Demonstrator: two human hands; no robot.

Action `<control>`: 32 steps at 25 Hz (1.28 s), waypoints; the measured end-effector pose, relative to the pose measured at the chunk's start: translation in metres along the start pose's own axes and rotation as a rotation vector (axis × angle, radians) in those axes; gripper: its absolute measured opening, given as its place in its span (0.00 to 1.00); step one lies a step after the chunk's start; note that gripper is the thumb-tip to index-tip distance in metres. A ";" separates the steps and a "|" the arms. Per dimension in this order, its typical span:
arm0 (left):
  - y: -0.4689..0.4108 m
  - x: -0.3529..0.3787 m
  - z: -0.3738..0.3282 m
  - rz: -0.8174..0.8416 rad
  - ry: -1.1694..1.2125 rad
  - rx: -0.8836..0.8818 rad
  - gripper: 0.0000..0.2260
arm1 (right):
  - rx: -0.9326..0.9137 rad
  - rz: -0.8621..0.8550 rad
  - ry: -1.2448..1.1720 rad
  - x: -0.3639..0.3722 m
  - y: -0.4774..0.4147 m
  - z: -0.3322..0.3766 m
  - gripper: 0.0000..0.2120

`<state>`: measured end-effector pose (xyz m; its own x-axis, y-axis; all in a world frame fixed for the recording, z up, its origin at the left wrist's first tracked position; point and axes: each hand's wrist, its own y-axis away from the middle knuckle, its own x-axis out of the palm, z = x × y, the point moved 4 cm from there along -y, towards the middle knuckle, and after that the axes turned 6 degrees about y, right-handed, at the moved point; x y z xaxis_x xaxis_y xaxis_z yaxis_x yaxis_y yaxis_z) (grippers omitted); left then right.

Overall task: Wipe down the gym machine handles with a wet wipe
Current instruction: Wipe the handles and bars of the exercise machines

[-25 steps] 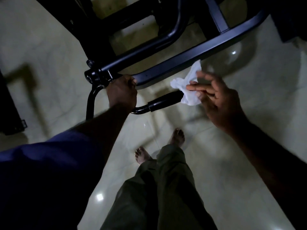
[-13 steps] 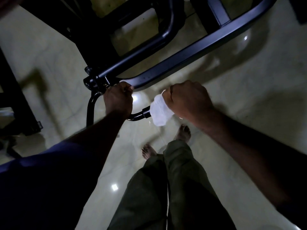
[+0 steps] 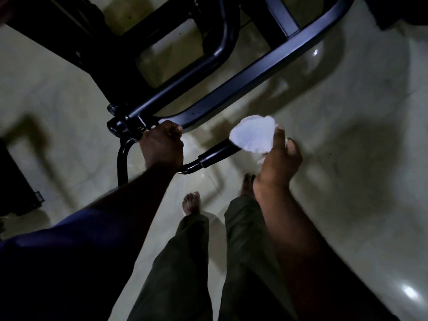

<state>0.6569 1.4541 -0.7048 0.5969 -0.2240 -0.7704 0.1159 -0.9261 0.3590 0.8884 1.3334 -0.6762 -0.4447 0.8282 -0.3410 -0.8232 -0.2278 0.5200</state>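
A black handle [image 3: 215,154] with a rubber grip sticks out from the dark gym machine frame [image 3: 243,82]. My left hand [image 3: 162,147] grips the curved bar where it joins the frame. My right hand [image 3: 278,158] holds a crumpled white wet wipe [image 3: 252,135] wrapped over the outer end of the handle grip, thumb and fingers curled round it. The tip of the grip is hidden under the wipe.
The machine's black tubes and crossbars [image 3: 222,42] fill the top of the view. Below are my bare feet [image 3: 191,202] and trouser legs on a glossy pale floor [image 3: 347,158]. A dark object [image 3: 16,181] stands at the left edge.
My right hand slid the wipe from near the inner end of the grip out to its tip. My left hand kept its hold on the bar.
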 end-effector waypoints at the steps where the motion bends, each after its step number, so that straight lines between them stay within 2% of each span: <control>1: -0.001 0.000 0.001 -0.005 0.011 0.000 0.10 | -0.072 0.024 0.001 -0.004 0.012 0.001 0.12; 3: -0.002 0.000 0.004 -0.011 0.025 -0.001 0.10 | -0.110 0.074 -0.045 0.007 0.032 0.000 0.09; 4: -0.002 0.000 0.004 -0.019 0.023 0.015 0.09 | -0.059 0.066 -0.134 0.017 0.035 0.000 0.09; 7: -0.001 -0.001 0.003 -0.046 0.024 0.054 0.09 | 0.184 0.111 -0.532 0.052 0.021 -0.001 0.17; 9: -0.002 0.002 0.005 -0.036 0.024 0.064 0.10 | 0.388 0.211 -0.697 0.062 0.020 -0.007 0.16; 11: -0.002 0.003 0.005 -0.029 0.011 0.085 0.10 | 0.481 0.340 -0.695 0.061 0.037 -0.025 0.14; 13: -0.003 0.001 0.005 -0.027 0.005 0.096 0.10 | 0.496 0.354 -0.527 0.055 0.049 -0.045 0.17; 14: -0.003 0.001 0.005 -0.019 0.002 0.103 0.10 | 0.529 0.289 -0.495 0.054 0.052 -0.047 0.14; 16: -0.002 0.001 0.004 -0.014 -0.006 0.116 0.10 | 0.426 0.176 -0.548 0.048 0.043 -0.040 0.09; 18: -0.003 0.002 0.005 -0.010 -0.009 0.118 0.10 | 0.292 0.151 -0.522 0.045 0.037 -0.007 0.14; 19: -0.004 0.002 0.006 -0.009 -0.018 0.114 0.10 | 0.281 0.158 -0.542 0.047 0.034 0.000 0.16; 21: -0.005 0.002 0.005 -0.011 -0.026 0.115 0.10 | 0.419 0.224 -0.621 0.057 0.034 0.014 0.23; 22: -0.004 0.001 0.005 -0.014 -0.017 0.116 0.10 | 0.434 0.239 -0.585 0.061 0.029 0.014 0.24; 25: -0.003 -0.001 0.002 -0.015 -0.006 0.117 0.09 | 0.458 0.148 -0.583 0.069 0.027 0.012 0.22; 28: -0.004 0.002 0.002 0.006 0.004 0.057 0.12 | 0.701 0.265 -0.760 0.093 0.070 -0.028 0.22; 32: -0.004 0.000 0.005 0.018 0.032 0.019 0.12 | 0.849 0.381 -0.702 0.106 0.097 -0.041 0.32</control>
<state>0.6529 1.4561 -0.7088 0.6239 -0.2315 -0.7465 0.0893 -0.9277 0.3624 0.7468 1.3782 -0.6935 -0.1007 0.9421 0.3199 -0.0596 -0.3267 0.9433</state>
